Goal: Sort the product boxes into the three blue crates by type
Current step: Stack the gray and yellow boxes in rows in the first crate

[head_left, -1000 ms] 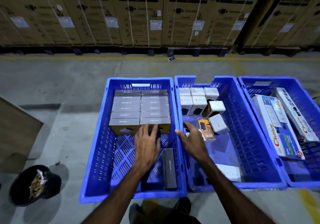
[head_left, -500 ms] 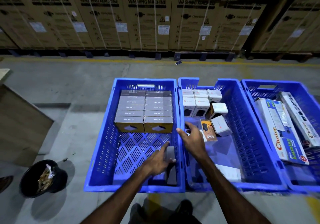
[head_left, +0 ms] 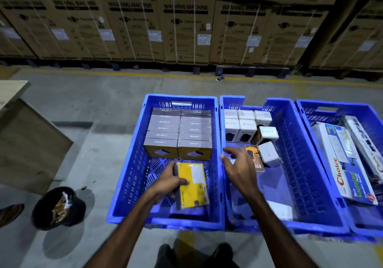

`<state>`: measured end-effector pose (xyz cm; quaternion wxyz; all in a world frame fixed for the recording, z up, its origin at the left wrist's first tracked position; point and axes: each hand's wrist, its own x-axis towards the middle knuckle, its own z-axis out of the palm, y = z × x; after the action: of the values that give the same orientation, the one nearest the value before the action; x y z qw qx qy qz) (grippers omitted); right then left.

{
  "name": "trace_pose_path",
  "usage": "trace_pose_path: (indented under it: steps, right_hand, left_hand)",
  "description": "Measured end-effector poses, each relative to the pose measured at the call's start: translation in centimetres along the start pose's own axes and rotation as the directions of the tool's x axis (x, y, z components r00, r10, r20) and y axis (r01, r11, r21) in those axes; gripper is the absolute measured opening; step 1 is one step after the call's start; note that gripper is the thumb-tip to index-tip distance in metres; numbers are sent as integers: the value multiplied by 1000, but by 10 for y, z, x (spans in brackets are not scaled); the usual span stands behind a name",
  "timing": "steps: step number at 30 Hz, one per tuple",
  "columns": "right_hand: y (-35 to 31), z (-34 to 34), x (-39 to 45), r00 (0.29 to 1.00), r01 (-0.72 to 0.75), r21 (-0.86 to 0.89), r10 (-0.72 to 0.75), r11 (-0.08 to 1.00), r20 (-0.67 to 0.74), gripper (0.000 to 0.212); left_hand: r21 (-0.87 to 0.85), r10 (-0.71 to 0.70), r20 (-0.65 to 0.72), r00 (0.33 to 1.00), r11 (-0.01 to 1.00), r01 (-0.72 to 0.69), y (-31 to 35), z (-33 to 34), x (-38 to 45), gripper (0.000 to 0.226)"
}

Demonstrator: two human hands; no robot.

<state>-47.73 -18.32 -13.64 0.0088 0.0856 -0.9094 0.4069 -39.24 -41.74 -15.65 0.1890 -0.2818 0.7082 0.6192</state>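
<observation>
Three blue crates stand side by side on the floor. The left crate [head_left: 128, 164] holds two rows of grey boxes [head_left: 180, 132] at its far end. My left hand [head_left: 167, 182] grips a flat yellow box [head_left: 193, 184] above the near part of that crate. The middle crate [head_left: 296, 164] holds small white boxes [head_left: 244, 120] and an orange packet [head_left: 253, 153]. My right hand [head_left: 238, 164] hovers over this crate, fingers spread, holding nothing. The right crate [head_left: 310, 110] contains long Choice boxes [head_left: 344, 164].
A black bin [head_left: 60, 207] with scraps sits on the floor at the lower left, beside a brown board [head_left: 29, 143]. Large LG washing machine cartons [head_left: 186, 25] line the back behind a yellow floor line. A white box [head_left: 279, 207] lies near the middle crate's front.
My left hand went from the grey stack down to the flat box at the crate's front and lifted it, yellow face up. My right hand stayed over the middle crate.
</observation>
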Motion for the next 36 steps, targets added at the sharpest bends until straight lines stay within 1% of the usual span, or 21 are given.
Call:
trace_pose_path:
  steps: [1,2,4,6,9,10,12,13,14,17,19,20,21,23,25,27,29,31,32,34,36]
  right_hand:
    - [-7,-1,1,999,37,12,-37,999,-17,26]
    - [-16,-3,2,999,50,47,-51,998,7,19]
    - [-35,-4,6,984,23,156,-50,987,171,16]
    - [-53,-2,7,935,-2,204,-70,979,347,31]
    - [-62,9,7,904,36,160,-100,986,415,68]
    - [-64,12,7,895,-18,198,-73,980,441,78]
    - [-71,16,9,847,-273,348,53,897,528,87]
    - [-74,17,9,804,-374,372,97,850,587,87]
    - [-79,16,8,765,-410,346,112,844,635,85]
    - [-82,16,-2,671,-423,262,105,867,734,74]
    - [-87,17,-10,573,-553,275,119,786,811,54]
    - [-89,17,-14,554,-611,314,110,727,825,45]
    - [-91,18,-17,579,-647,385,94,659,810,36]
    - [-89,24,-17,708,-602,550,68,579,703,28]
    - [-83,29,-15,838,-443,615,57,652,543,29]
    - [-74,33,-14,898,-330,611,39,719,438,32]
    - [-68,37,-14,908,-302,599,33,741,418,36]
    - [-63,42,-16,895,-319,607,20,728,446,39]
    - [-62,45,-17,886,-331,606,17,724,463,40]
    - [-61,54,-19,886,-303,584,-2,753,464,41]
    - [-63,62,-19,889,-278,550,-6,787,458,43]
  left_hand:
    - [-105,-18,20,1000,994,20,2,-10,-2,53]
    - [-194,-29,53,998,980,39,4,-19,-4,53]
    - [-313,-9,121,993,949,46,6,-35,-7,56]
    - [-323,48,167,985,947,8,11,-44,-11,59]
    - [-330,194,189,963,936,-124,17,-51,-19,57]
    - [-363,257,205,944,916,-170,18,-53,-21,53]
    - [-453,352,212,912,862,-228,20,-57,-25,48]
    - [-501,389,210,897,831,-243,21,-58,-27,45]
    - [-541,425,209,881,801,-258,21,-60,-26,40]
    - [-617,502,229,834,737,-275,24,-61,-28,28]
    - [-657,483,242,842,720,-224,27,-61,-30,28]
    - [-675,465,235,853,710,-201,28,-61,-30,26]
    - [-674,444,210,871,711,-200,29,-62,-30,27]
    - [-612,342,109,933,763,-209,33,-63,-29,33]
    - [-624,208,19,978,766,-151,30,-68,-26,40]
    - [-639,164,60,985,764,-88,26,-72,-26,34]
    - [-526,183,74,980,842,-118,24,-75,-24,34]
    - [-294,281,-11,960,917,-271,26,-76,-19,27]
    - [-183,343,-34,939,921,-344,29,-77,-17,25]
    - [41,442,-5,897,897,-441,38,-80,-16,30]
    - [263,479,51,876,840,-475,46,-84,-12,30]
